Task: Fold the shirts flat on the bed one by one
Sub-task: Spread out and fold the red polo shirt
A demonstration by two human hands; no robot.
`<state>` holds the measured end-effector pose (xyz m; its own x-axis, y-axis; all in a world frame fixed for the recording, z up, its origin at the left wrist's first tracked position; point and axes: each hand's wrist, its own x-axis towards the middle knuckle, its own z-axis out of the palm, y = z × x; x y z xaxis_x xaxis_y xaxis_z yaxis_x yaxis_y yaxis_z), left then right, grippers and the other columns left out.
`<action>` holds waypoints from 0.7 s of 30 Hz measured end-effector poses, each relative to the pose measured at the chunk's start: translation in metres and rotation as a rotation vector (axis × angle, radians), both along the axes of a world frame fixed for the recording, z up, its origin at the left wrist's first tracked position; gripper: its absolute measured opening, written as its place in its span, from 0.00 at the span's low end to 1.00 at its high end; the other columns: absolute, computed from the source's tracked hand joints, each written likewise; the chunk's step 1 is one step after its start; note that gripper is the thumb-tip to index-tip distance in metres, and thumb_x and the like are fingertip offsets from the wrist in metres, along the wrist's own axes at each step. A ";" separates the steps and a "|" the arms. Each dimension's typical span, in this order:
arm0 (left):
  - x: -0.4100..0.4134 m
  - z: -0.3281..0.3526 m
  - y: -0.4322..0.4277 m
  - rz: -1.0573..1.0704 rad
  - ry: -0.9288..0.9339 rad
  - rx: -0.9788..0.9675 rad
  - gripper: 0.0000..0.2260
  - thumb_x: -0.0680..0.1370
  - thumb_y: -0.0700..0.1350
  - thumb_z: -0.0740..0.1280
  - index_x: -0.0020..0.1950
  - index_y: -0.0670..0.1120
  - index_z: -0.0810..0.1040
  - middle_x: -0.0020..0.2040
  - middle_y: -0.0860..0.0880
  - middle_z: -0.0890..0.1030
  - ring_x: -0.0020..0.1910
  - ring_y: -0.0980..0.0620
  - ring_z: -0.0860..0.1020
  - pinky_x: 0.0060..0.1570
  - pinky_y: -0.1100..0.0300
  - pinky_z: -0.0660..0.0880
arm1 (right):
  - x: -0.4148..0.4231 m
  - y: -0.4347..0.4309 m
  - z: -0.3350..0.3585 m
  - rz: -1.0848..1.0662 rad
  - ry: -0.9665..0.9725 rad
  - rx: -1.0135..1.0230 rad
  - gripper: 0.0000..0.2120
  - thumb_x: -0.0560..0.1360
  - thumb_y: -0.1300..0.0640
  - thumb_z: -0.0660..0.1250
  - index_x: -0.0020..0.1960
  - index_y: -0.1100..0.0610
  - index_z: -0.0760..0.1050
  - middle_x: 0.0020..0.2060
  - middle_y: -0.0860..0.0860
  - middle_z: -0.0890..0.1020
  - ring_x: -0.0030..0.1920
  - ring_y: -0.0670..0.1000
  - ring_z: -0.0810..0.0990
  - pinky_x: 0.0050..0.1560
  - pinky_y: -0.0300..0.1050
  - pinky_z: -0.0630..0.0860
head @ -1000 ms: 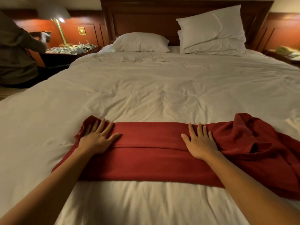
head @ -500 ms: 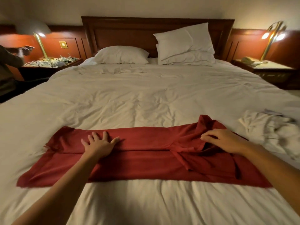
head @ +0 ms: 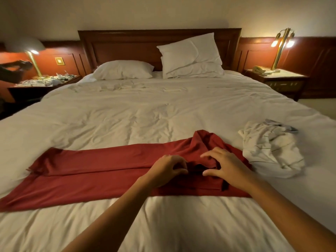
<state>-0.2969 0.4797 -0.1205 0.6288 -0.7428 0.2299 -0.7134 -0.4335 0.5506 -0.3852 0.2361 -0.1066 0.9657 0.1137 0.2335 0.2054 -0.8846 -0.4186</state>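
Note:
A red shirt (head: 94, 170) lies across the near part of the white bed (head: 145, 110), folded lengthwise into a long band, with its right end bunched up. My left hand (head: 167, 169) has its fingers curled on the bunched red cloth at the collar end. My right hand (head: 225, 165) lies just to the right of it, with fingers and thumb bent onto the same folds. A crumpled white shirt with thin dark stripes (head: 271, 148) lies to the right of the red one.
Three white pillows (head: 189, 55) lean by the wooden headboard. Nightstands with lit brass lamps stand on both sides, left (head: 43, 82) and right (head: 278, 77). Another person's arm (head: 12, 68) shows at the far left edge by the left lamp.
My left hand has moved right along the red shirt to the bunched end, beside my right hand. The view has shifted right, and more of the white shirt shows.

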 end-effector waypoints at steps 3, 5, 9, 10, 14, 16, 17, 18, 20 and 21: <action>0.000 0.004 -0.001 0.083 0.117 -0.122 0.04 0.77 0.45 0.72 0.46 0.54 0.80 0.50 0.55 0.84 0.49 0.58 0.81 0.52 0.54 0.78 | 0.004 -0.003 -0.008 -0.060 0.041 -0.078 0.32 0.68 0.35 0.73 0.69 0.42 0.72 0.62 0.36 0.72 0.64 0.41 0.68 0.67 0.49 0.65; 0.001 0.009 -0.003 0.118 0.179 -0.217 0.03 0.79 0.44 0.70 0.46 0.52 0.79 0.44 0.56 0.83 0.44 0.57 0.81 0.46 0.59 0.78 | 0.010 -0.003 -0.012 -0.048 0.014 -0.069 0.27 0.69 0.39 0.74 0.65 0.48 0.78 0.63 0.38 0.74 0.65 0.43 0.68 0.69 0.49 0.65; 0.010 0.017 0.000 0.129 0.244 -0.316 0.03 0.80 0.44 0.68 0.47 0.50 0.78 0.40 0.59 0.81 0.39 0.61 0.78 0.40 0.68 0.73 | 0.019 -0.006 -0.006 -0.025 -0.014 0.132 0.20 0.67 0.42 0.78 0.54 0.50 0.84 0.55 0.43 0.83 0.58 0.39 0.77 0.58 0.29 0.70; 0.014 0.017 0.001 0.134 0.271 -0.347 0.03 0.81 0.45 0.67 0.47 0.50 0.77 0.40 0.59 0.81 0.39 0.61 0.78 0.39 0.68 0.72 | 0.020 -0.007 0.000 -0.036 -0.005 0.214 0.19 0.66 0.37 0.76 0.51 0.46 0.84 0.50 0.41 0.85 0.53 0.37 0.80 0.52 0.27 0.71; 0.031 0.013 0.005 0.172 0.434 -0.430 0.05 0.80 0.50 0.68 0.52 0.50 0.76 0.47 0.56 0.81 0.44 0.58 0.80 0.42 0.65 0.74 | 0.034 -0.005 0.012 -0.030 -0.022 0.495 0.18 0.67 0.32 0.72 0.49 0.43 0.83 0.44 0.39 0.86 0.46 0.39 0.84 0.48 0.32 0.77; 0.037 0.005 0.005 0.190 0.532 -0.375 0.15 0.76 0.54 0.73 0.59 0.54 0.75 0.53 0.52 0.82 0.50 0.54 0.82 0.48 0.61 0.77 | 0.049 -0.001 0.006 -0.088 -0.029 0.497 0.18 0.70 0.36 0.72 0.47 0.51 0.82 0.42 0.46 0.86 0.43 0.44 0.84 0.48 0.42 0.79; 0.040 0.000 0.003 0.195 0.565 -0.351 0.20 0.73 0.54 0.75 0.62 0.55 0.74 0.55 0.50 0.82 0.52 0.54 0.82 0.50 0.59 0.79 | 0.058 0.001 0.001 -0.132 -0.028 0.483 0.18 0.72 0.39 0.71 0.47 0.54 0.81 0.41 0.49 0.85 0.43 0.47 0.83 0.49 0.47 0.79; 0.043 -0.004 0.001 0.201 0.571 -0.342 0.23 0.72 0.52 0.77 0.64 0.54 0.74 0.55 0.50 0.83 0.52 0.55 0.83 0.52 0.59 0.80 | 0.066 0.003 -0.004 -0.179 -0.025 0.475 0.18 0.74 0.41 0.70 0.48 0.57 0.80 0.42 0.50 0.84 0.43 0.48 0.82 0.50 0.49 0.79; 0.050 -0.009 -0.005 0.235 0.553 -0.380 0.23 0.72 0.49 0.78 0.65 0.53 0.75 0.54 0.51 0.83 0.51 0.57 0.83 0.55 0.58 0.80 | 0.082 0.006 -0.012 -0.257 -0.041 0.480 0.15 0.77 0.44 0.68 0.49 0.57 0.79 0.43 0.49 0.83 0.44 0.47 0.81 0.50 0.49 0.77; 0.054 -0.011 -0.007 0.266 0.558 -0.428 0.22 0.73 0.47 0.77 0.65 0.53 0.75 0.55 0.50 0.84 0.52 0.55 0.83 0.57 0.55 0.80 | 0.089 0.006 -0.014 -0.294 -0.057 0.476 0.12 0.77 0.46 0.68 0.48 0.56 0.78 0.43 0.48 0.82 0.43 0.45 0.80 0.49 0.47 0.75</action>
<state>-0.2426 0.4730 -0.1317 0.8825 -0.4666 0.0591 -0.1799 -0.2188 0.9590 -0.2959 0.2423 -0.1208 0.9250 -0.2894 0.2461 0.0125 -0.6242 -0.7812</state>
